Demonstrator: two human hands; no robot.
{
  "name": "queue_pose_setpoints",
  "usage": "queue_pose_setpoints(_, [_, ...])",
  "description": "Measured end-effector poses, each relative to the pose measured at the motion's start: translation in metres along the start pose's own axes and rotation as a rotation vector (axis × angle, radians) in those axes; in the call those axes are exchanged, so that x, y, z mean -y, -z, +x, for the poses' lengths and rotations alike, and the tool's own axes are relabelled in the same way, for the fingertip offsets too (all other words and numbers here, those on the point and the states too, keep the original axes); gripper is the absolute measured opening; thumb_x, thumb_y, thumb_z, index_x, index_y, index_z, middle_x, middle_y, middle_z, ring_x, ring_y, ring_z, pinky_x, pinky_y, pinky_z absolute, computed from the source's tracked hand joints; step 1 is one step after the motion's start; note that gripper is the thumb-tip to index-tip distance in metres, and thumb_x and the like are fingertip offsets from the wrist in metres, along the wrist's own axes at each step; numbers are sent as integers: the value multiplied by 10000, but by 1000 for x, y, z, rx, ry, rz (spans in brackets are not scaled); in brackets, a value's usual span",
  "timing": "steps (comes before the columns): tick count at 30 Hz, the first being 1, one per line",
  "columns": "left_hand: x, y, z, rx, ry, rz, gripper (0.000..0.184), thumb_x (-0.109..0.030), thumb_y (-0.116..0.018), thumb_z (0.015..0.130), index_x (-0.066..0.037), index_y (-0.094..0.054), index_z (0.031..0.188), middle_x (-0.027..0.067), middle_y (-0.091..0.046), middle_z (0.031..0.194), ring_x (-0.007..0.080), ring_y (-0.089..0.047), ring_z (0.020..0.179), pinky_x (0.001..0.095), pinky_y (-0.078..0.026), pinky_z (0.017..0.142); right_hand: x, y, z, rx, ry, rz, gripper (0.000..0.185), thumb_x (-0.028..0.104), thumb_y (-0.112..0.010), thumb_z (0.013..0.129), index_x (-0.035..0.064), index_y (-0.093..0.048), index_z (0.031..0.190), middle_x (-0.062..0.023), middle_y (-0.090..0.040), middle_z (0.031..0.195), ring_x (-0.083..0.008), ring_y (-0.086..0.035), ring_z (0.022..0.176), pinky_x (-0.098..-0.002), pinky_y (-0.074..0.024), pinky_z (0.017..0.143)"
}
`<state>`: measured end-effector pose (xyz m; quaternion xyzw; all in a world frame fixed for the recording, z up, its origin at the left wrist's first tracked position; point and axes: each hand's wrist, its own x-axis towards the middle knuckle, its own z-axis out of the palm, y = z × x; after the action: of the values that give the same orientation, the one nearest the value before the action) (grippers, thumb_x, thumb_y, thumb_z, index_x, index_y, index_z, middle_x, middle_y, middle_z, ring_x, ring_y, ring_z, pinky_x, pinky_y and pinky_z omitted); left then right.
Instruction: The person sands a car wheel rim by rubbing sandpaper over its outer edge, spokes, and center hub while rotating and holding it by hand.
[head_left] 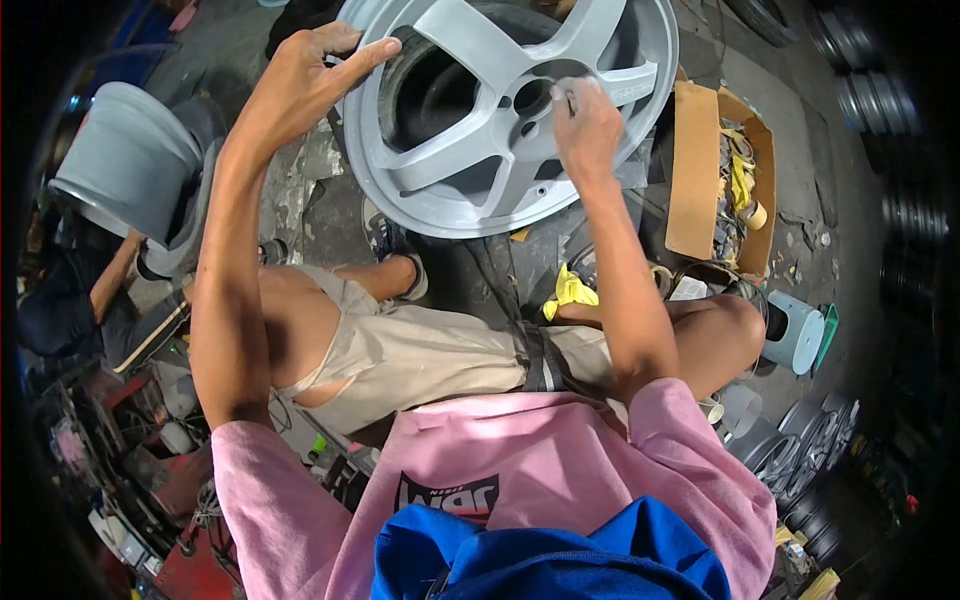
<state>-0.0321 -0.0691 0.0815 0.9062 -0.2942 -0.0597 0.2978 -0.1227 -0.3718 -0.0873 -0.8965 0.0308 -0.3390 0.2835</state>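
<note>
In the head view, the grey wheel [480, 55] lies between the hands: the left hand [318, 75] holds its outer edge, thumb apart from fingers; the right hand [588, 130], blurred, curls near the hub, whether around something I cannot tell. Beyond the right hand's outer side stands a cardboard box [692, 170].

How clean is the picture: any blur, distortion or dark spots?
Head view: right hand looks blurred, left hand crisper; wheel brightly lit; edges bend fisheye-like into black corners; stacked rims at far right sit in shadow.
</note>
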Motion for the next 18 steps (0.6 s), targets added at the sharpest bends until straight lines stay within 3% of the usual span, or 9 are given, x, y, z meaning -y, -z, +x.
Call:
queue_pose_setpoints(2, [1,-3,-1,31,32,23,473,-391,-709,1003,75,-668,929,-8,-525,847,91,-485,830,288,-427,767,0,1,4,-5,68,56,71,92,-749,877,48,-718,923,-117,-670,876,-325,-692,802,-415,-531,694])
queue_pose_setpoints(4, [6,-6,0,-40,-66,-36,462,-379,-705,1008,73,-665,924,-11,-522,842,90,-480,825,290,-425,764,7,10,19,-20,144,113,74,97,-751,879,49,-721,926,-115,-668,871,-322,-685,785,-402,-529,687])
queue_pose_setpoints(6, [4,-6,-2,-35,-59,-51,457,-373,-704,1009,75,-666,926,-11,-524,844,90,-478,824,291,-425,764,20,22,22,-68,-49,281,87,103,-761,878,42,-717,921,-116,-652,853,-315,-662,778,-408,-520,694])
queue_pose_setpoints(7, [1,-6,-1,-34,-60,-69,453,-367,-703,1011,77,-667,928,-11,-525,846,89,-476,823,292,-424,763,16,27,19,-14,-85,136,88,85,-766,869,38,-721,927,-119,-654,855,-308,-650,774,-412,-515,703])
queue_pose_setpoints(10, [2,-6,0,-45,-34,-54,443,-359,-705,1010,73,-664,920,-9,-529,853,94,-473,816,290,-424,767,3,24,-9,137,-115,128,67,71,-759,872,38,-725,920,-126,-647,846,-320,-654,792,-430,-515,726])
queue_pose_setpoints(15, [-2,-4,-2,-10,-62,-21,429,-355,-709,1007,64,-672,926,-3,-527,852,107,-471,794,299,-426,761,-11,12,-24,161,-1,77,164,99,-753,898,27,-730,1044,-149,-647,881,-336,-660,783,-407,-527,725])
queue_pose_setpoints(18, [-5,1,-1,-25,-62,-78,432,-358,-710,1006,62,-664,911,0,-513,839,110,-461,773,308,-420,744,-14,12,-25,177,170,14,218,60,-743,873,37,-727,1090,-167,-648,980,-365,-660,886,-440,-533,778])
